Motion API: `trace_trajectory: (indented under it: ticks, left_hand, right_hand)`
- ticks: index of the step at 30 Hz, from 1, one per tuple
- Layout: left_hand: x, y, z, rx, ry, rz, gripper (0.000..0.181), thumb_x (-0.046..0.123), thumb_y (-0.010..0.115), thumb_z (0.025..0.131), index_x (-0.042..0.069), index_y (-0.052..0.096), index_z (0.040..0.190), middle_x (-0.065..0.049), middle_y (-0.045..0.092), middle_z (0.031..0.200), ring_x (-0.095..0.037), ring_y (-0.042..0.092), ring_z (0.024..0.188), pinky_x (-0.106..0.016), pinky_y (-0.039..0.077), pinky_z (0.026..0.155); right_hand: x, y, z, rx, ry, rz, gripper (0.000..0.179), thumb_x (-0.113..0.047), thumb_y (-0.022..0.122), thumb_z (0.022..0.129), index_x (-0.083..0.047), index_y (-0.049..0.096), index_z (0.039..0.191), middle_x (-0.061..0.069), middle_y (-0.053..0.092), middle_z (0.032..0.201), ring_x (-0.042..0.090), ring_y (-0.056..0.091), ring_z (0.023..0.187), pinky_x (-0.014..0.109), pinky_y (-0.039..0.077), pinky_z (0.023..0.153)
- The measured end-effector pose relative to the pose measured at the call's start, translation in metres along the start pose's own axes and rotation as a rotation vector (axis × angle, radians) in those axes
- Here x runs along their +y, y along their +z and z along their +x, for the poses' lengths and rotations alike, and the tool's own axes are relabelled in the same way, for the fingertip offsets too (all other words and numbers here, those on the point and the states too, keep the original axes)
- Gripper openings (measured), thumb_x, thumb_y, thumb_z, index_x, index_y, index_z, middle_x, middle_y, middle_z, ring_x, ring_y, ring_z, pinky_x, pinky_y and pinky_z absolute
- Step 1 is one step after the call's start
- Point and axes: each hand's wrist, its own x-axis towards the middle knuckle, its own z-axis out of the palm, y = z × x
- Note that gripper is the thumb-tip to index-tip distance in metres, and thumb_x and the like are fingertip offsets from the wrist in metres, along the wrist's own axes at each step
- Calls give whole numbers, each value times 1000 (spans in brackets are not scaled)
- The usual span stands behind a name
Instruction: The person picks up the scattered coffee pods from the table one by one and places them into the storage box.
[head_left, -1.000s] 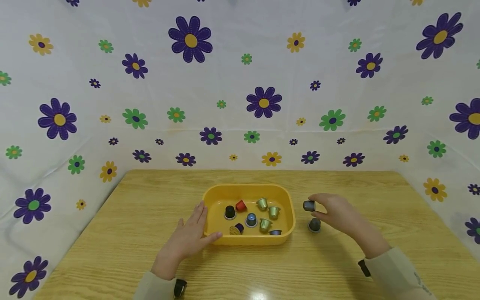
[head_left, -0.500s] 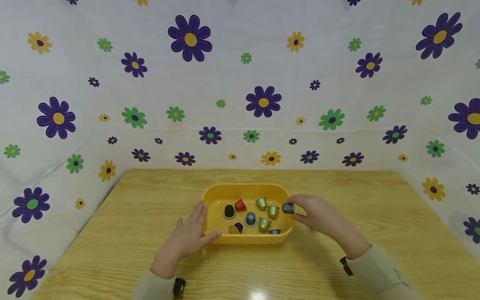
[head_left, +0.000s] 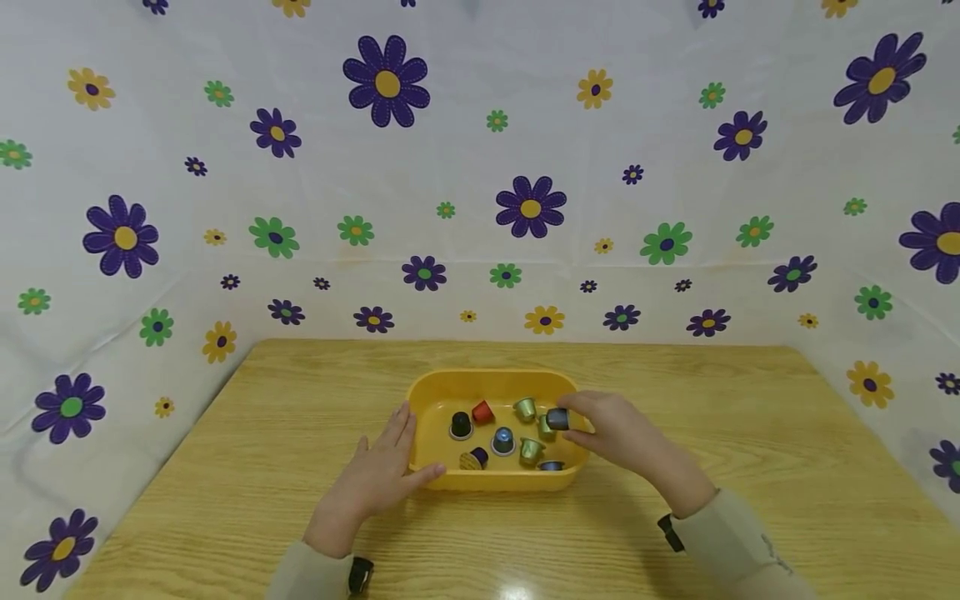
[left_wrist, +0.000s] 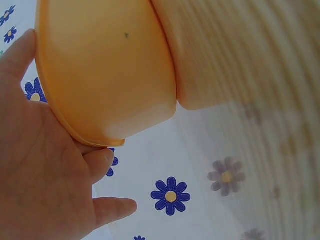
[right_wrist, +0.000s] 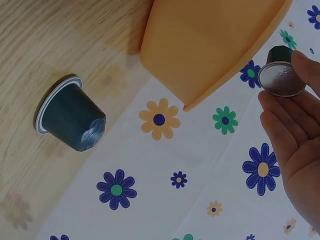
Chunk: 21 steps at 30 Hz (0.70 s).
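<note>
My right hand (head_left: 618, 433) pinches a dark grey coffee capsule (head_left: 558, 419) between thumb and fingertips, over the right end of a yellow plastic bin (head_left: 491, 481). In the right wrist view the silver foil lid (right_wrist: 282, 79) of that capsule faces the camera. My left hand (head_left: 375, 475) rests against the bin's left end, fingers extended along the wall and thumb at the front rim. Inside the bin lie several capsules: black (head_left: 461, 423), red (head_left: 482, 412), blue (head_left: 503, 439), purple (head_left: 478, 456) and light green ones (head_left: 531, 451). A bluish capsule (head_left: 551, 465) is partly hidden by the front rim.
A dark green-grey capsule (right_wrist: 75, 117) lies on the table outside the bin in the right wrist view; the right hand hides it in the head view. The wooden table (head_left: 322, 392) meets a flower-printed cloth (head_left: 450, 167) at the back and sides.
My right hand has carried the dark grey capsule leftward from beside the bin to above its right end. The left hand has stayed at the bin's left end.
</note>
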Motion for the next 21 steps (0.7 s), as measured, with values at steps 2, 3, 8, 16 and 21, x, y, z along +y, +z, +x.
trace_trajectory:
  ticks: [2, 3, 8, 16, 21]
  left_hand:
    - [1, -1, 0, 0, 1, -3, 89, 59, 42, 84, -8, 18, 137, -18, 7, 145, -32, 10, 131, -64, 13, 94]
    - [1, -1, 0, 0, 2, -6, 89, 59, 42, 84, -8, 18, 137, -19, 7, 145, -33, 11, 131, -64, 13, 93]
    - [1, -1, 0, 0, -1, -13, 88, 58, 43, 84, -8, 18, 137, -18, 7, 145, -32, 11, 131, -64, 13, 93]
    - [1, 1, 0, 2, -15, 4, 87, 57, 44, 84, -6, 18, 138, -17, 6, 146, -31, 10, 131, -62, 14, 95]
    - [1, 1, 0, -2, -17, 7, 88, 58, 43, 84, -6, 17, 138, -17, 6, 146, -31, 10, 131, -62, 13, 95]
  right_hand:
    - [-1, 1, 1, -1, 3, 2, 33, -12, 71, 75, 0, 60, 104, 9, 63, 97, 19, 60, 86, 30, 49, 73]
    - [-1, 1, 1, -1, 6, 4, 33, -12, 71, 75, 0, 60, 104, 9, 63, 97, 19, 60, 86, 30, 49, 73]
    - [-1, 3, 1, 0, 16, 4, 35, -12, 70, 75, 1, 60, 106, 11, 62, 101, 22, 59, 90, 33, 48, 76]
    - [0, 2, -4, -18, 35, 0, 36, -10, 69, 76, 3, 59, 108, 14, 61, 104, 27, 58, 94, 37, 47, 78]
    - [8, 0, -11, -17, 62, -5, 35, -10, 69, 76, 4, 59, 107, 15, 61, 104, 28, 58, 95, 39, 46, 80]
